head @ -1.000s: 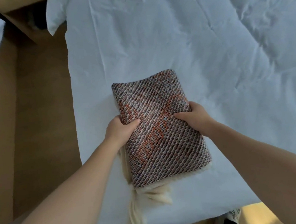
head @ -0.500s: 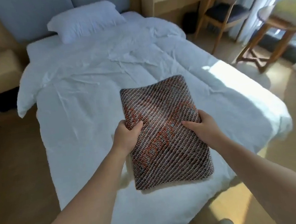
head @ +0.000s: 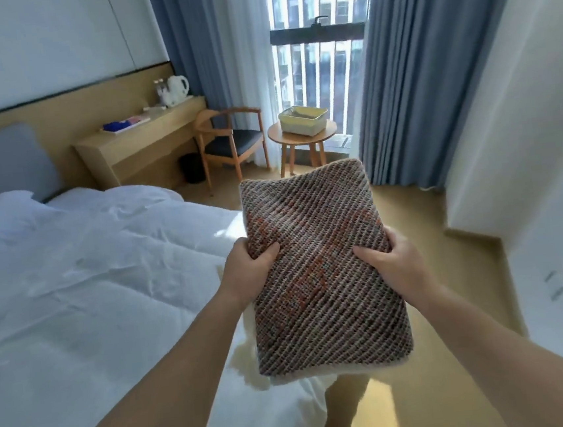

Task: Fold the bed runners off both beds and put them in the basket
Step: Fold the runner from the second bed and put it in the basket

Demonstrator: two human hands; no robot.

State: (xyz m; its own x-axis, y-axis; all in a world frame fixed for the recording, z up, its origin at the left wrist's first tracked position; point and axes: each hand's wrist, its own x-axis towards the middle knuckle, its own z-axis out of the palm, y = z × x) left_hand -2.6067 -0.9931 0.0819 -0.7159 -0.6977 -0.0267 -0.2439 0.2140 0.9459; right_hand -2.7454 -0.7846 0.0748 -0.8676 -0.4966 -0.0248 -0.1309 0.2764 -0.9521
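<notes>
Step in hand: carrying the folded bed runner (head: 320,271) to the basket (head: 304,120); judged from the fold being complete and the basket lying ahead across the room.
Bed runner: folded into a thick rectangular pad, woven brown and orange, held clear of the bed (head: 91,283), out over its near edge and the floor (head: 423,234).
Left hand (head: 249,271): grip clenched on the pad's left edge, thumb on top, fingers hidden beneath.
Right hand (head: 389,261): grip clenched on the right edge in the same way, thumb on top.
Basket: pale, open-topped, standing on the round worktop (head: 301,135) by the window, well apart from the person. Contents cannot be told from here.
Neighbours: wooden chair (head: 230,139) just beside the round worktop on its left; blue curtain (head: 407,73) to its right.
Method note: keeping both thumbs pressing down should stop the layers sliding open; the pad looks soft and likely to sag if held by one side.
Approach note: the floor along the bed's foot looks clear.
Placement note: lowering the pad flat into the basket, long side along the basket's length, then letting go with both hands together, should preserve the fold.
Risk: the basket looks light and may shift on the worktop if nudged.
</notes>
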